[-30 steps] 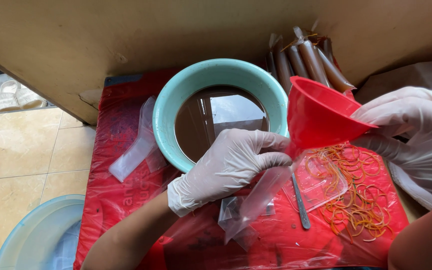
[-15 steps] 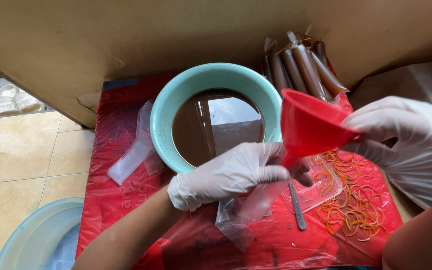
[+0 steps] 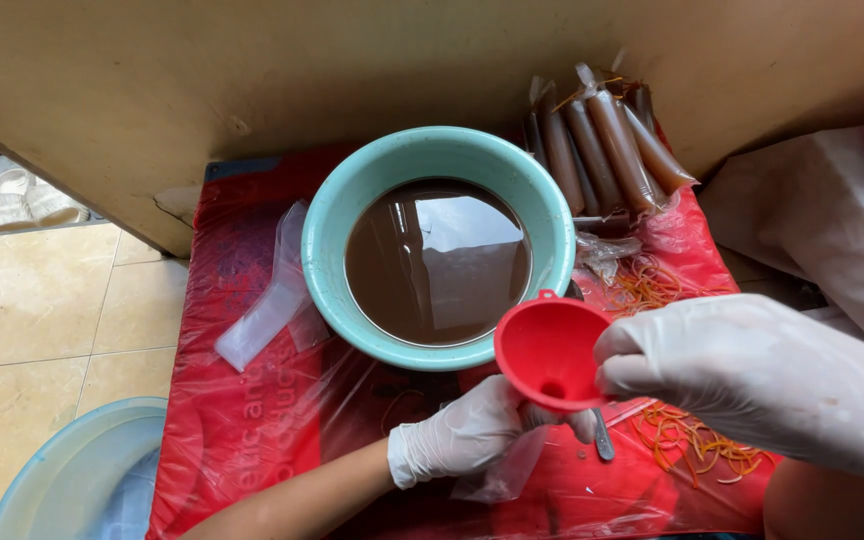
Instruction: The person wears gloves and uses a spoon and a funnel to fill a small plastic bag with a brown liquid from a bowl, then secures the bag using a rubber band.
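A red funnel stands upright in front of the teal basin, which holds brown liquid. My right hand, in a white glove, pinches the funnel's rim from the right. Under the funnel, my gloved left hand grips a narrow clear plastic bag around the spout; the bag hangs down limp. The spout itself is hidden by my fingers.
Several filled, tied bags of brown liquid lie behind the basin to the right. Empty clear bags lie left of it. Orange rubber bands and a metal utensil rest on the red plastic sheet. A pale blue tub sits lower left.
The funnel has swung from tilted on its side to upright and come down toward me. My left hand moved down and under it with the bag.
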